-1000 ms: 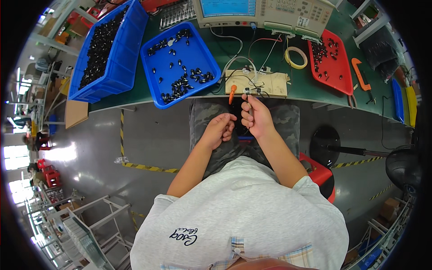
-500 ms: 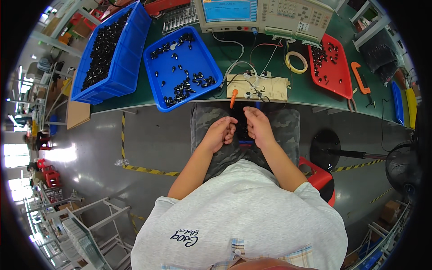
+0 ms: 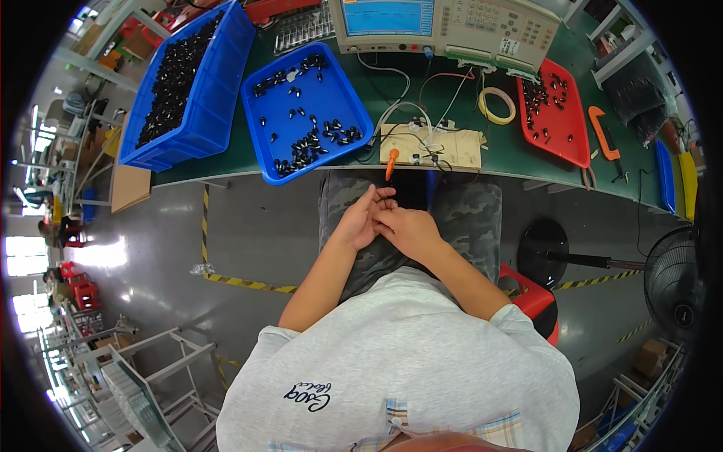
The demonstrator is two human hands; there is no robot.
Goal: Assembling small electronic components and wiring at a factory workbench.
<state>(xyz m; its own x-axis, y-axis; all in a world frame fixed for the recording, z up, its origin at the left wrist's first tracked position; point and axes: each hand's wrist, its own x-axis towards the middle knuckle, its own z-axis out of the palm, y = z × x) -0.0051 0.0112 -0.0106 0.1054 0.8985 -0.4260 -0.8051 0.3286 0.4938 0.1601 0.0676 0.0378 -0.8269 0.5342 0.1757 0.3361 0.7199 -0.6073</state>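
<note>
My left hand (image 3: 361, 223) is turned palm up above my lap, its fingers curled. Against its palm rests my right hand (image 3: 412, 233), back upward, with its fingertips pinched together and tucked into the left hand. Whatever lies between the fingers is hidden or too small to name. Just beyond them, an orange-tipped clip or probe (image 3: 392, 155) hangs at the table edge. Behind it lies a wooden board (image 3: 468, 147) with wires and small parts fixed to it. A dark container (image 3: 410, 193) sits between my knees, partly covered by my hands.
A blue tray (image 3: 331, 94) and a deep blue bin (image 3: 209, 113) hold black cylindrical parts at left. A bench instrument (image 3: 482, 26) stands behind the board. To the right are a tape roll (image 3: 497, 120), a red tray (image 3: 553, 117) of parts and an orange-handled tool (image 3: 600, 129).
My hands were apart, each with its fingers curled. Now my right hand has come down and left onto my left hand, whose fingers have turned upward.
</note>
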